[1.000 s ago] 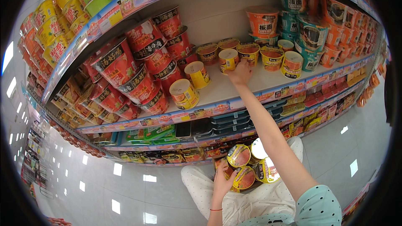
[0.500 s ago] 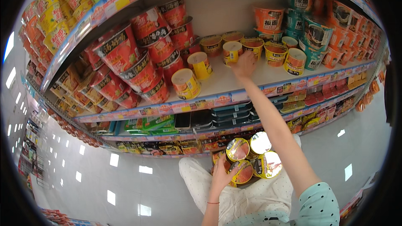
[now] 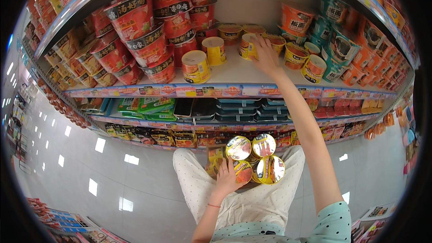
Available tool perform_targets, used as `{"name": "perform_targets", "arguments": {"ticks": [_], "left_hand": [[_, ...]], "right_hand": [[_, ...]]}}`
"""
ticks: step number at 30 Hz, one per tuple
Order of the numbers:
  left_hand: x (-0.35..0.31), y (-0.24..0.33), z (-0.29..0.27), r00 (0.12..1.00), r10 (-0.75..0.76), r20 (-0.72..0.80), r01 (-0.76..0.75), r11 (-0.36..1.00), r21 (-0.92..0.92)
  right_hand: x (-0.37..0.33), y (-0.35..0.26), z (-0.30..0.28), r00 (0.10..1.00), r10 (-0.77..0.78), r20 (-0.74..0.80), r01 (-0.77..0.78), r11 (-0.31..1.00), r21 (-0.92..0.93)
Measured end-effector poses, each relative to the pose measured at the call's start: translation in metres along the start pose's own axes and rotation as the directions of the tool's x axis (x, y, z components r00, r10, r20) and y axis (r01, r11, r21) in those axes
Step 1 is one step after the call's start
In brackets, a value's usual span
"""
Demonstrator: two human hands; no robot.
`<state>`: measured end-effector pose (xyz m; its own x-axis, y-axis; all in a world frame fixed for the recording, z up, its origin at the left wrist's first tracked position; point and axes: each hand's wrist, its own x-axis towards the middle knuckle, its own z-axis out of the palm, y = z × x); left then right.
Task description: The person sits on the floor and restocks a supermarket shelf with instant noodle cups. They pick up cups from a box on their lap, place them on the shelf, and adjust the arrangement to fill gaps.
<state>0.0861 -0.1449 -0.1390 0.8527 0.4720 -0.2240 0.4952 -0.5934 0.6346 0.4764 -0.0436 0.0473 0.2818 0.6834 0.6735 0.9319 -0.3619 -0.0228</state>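
Note:
My right hand (image 3: 265, 55) reaches onto the shelf. Its fingers and thumb close on the right side of a yellow noodle cup (image 3: 246, 47) with a pale top. Down at my lap, my left hand (image 3: 226, 179) is curled on a yellow-rimmed noodle cup (image 3: 243, 171), its fingers at the cup's left side. Several more cups with shiny lids crowd around that one, among them a cup (image 3: 269, 169) at the right and a cup (image 3: 238, 148) at the back. A carton beneath them is mostly hidden.
Red noodle tubs (image 3: 145, 40) are stacked left of the yellow cups, with two pale-topped cups (image 3: 196, 67) in front. Teal tubs (image 3: 340, 44) and orange tubs (image 3: 296, 18) stand at the right. The shelf's front edge (image 3: 216, 90) runs below my right forearm. Packaged trays (image 3: 237, 110) fill the shelf underneath.
The view has shifted, so the shelf and my lap sit differently in it. My right hand stays at the same yellow cup, and my left hand stays among the cups on my lap.

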Motion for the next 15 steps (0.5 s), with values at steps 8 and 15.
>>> {"name": "perform_targets", "arguments": {"ticks": [8,15], "left_hand": [[-0.006,-0.006,-0.008,1.0,-0.017,0.027,0.017,1.0,-0.02],[-0.002,-0.015,-0.004,0.999,-0.039,-0.015,0.038,0.998,-0.056]], "right_hand": [[0.049,0.021,0.026,0.886,-0.413,0.213,0.464,0.775,-0.429],[0.069,0.003,0.011,0.801,-0.341,0.492,0.563,0.708,-0.426]]}}
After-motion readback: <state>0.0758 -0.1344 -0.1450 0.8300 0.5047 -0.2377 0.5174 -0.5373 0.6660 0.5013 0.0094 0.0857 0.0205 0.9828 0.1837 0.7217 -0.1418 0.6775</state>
